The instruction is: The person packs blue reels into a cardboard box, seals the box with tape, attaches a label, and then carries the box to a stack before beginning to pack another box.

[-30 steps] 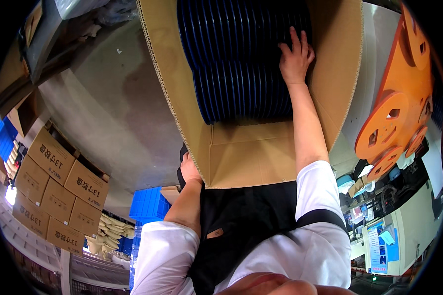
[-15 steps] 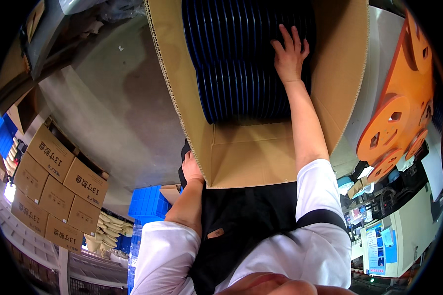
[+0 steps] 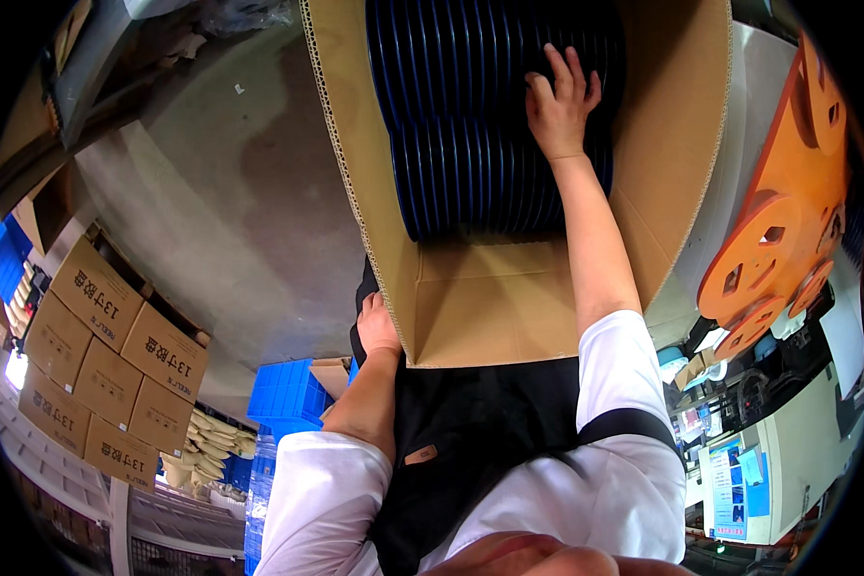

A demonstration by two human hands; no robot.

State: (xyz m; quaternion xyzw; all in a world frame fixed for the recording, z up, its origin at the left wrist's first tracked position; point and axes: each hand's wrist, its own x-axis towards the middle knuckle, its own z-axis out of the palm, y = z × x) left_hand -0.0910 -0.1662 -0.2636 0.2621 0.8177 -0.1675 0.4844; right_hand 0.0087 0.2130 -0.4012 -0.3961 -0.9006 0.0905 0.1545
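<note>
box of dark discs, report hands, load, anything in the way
Right hand inside box, open over dark discs, contact unclear. Left hand outside, by box's near left edge. Discs on edge, two rows; right forearm hides some.

Under the right hand [image 3: 560,113], dark discs [image 3: 475,178] show blue stripes. Around it, the carton [image 3: 677,134] is brown; farther right, a panel [image 3: 780,168] is orange.

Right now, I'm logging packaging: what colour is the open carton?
The carton is brown, clearest in head view.
</note>
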